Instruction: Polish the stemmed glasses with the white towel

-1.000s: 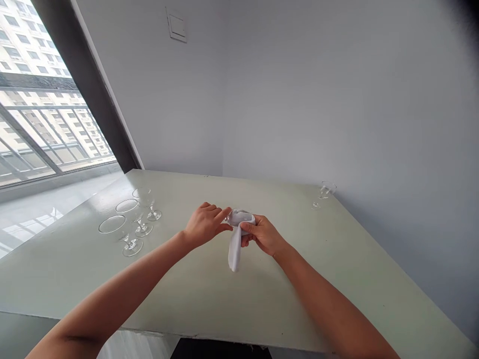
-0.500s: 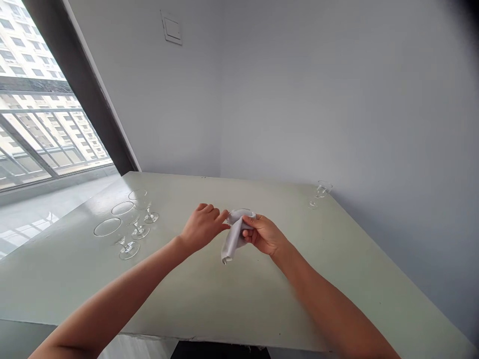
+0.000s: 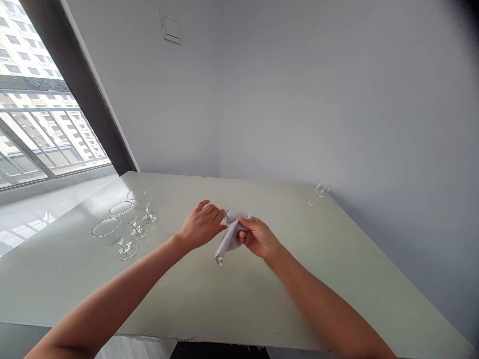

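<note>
My left hand (image 3: 202, 227) is closed at the left end of a clear glass (image 3: 232, 213), which lies tilted on its side between my hands above the table. Its stem is hidden behind my fingers. My right hand (image 3: 259, 238) grips a pale grey-white cloth (image 3: 227, 241) against the glass bowl, thumb on top. One folded end of the cloth hangs down to the left. How far the cloth reaches inside the bowl I cannot make out.
Three clear stemmed glasses (image 3: 127, 251) stand upright in a row at the left of the pale green table (image 3: 209, 294). Another stemmed glass (image 3: 322, 189) is near the far right edge by the grey wall (image 3: 337, 99). A window (image 3: 48, 114) is at the left.
My right hand and the cloth have shifted slightly left, and the cloth's hanging end has swung left. My left index finger is lifted a little more.
</note>
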{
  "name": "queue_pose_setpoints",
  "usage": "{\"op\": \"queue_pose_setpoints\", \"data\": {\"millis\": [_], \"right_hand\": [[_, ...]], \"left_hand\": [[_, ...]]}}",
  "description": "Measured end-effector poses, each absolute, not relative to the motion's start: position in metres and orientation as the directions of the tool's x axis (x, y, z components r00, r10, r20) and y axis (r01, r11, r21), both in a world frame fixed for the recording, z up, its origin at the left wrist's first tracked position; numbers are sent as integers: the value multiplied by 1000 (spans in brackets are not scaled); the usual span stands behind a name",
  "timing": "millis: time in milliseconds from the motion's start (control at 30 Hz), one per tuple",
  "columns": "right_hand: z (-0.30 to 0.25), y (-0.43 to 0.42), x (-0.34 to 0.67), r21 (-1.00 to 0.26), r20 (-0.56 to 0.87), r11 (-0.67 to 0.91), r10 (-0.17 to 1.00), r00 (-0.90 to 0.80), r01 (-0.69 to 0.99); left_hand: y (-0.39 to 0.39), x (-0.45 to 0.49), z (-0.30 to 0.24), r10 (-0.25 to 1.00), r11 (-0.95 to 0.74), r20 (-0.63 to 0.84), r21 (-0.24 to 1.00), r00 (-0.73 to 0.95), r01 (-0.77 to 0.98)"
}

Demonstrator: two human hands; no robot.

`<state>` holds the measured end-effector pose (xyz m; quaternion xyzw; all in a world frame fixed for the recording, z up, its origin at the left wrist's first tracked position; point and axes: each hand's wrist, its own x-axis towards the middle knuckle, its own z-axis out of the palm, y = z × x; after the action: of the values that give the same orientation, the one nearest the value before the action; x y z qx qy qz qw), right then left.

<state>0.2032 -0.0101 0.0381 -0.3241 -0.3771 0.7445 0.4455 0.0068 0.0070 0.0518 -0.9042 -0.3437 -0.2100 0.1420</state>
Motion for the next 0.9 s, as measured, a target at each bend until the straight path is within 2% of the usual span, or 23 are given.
{"op": "queue_pose_setpoints", "data": {"millis": [100, 200, 300, 400, 467, 567, 667, 800, 900], "right_hand": [[39, -21, 198, -948, -26, -172, 881, -472, -269], [44, -28, 199, -998, 60, 38, 836, -546, -51], [49, -27, 206, -966, 123, 239, 756, -643, 95], [55, -22, 217, -886, 144, 412, 682, -717, 213], [59, -18, 224, -827, 140, 486, 663, -735, 281], [63, -11, 236, -773, 137, 531, 674, -726, 348], [68, -5, 254, -772, 165, 513, 732, -661, 375], [85, -6, 277, -792, 316, 485, 845, -431, 371], [98, -17, 274, -697, 392, 562, 818, -421, 444]], "left_hand": [[13, -1, 59, 528, -775, 452, -90, 719, 625], [16, -11, 68, 596, -785, 366, 80, 715, 614], [12, -17, 72, 698, -689, 143, 403, 702, 603], [7, -18, 69, 689, -408, -119, 752, 715, 518], [4, -16, 65, 650, -207, -219, 871, 728, 446], [2, -12, 59, 601, -20, -283, 929, 747, 369], [4, -11, 53, 608, 30, -270, 948, 746, 318], [9, -13, 45, 774, -36, -212, 926, 597, 376], [9, -10, 45, 874, -83, -209, 825, 439, 558]]}}
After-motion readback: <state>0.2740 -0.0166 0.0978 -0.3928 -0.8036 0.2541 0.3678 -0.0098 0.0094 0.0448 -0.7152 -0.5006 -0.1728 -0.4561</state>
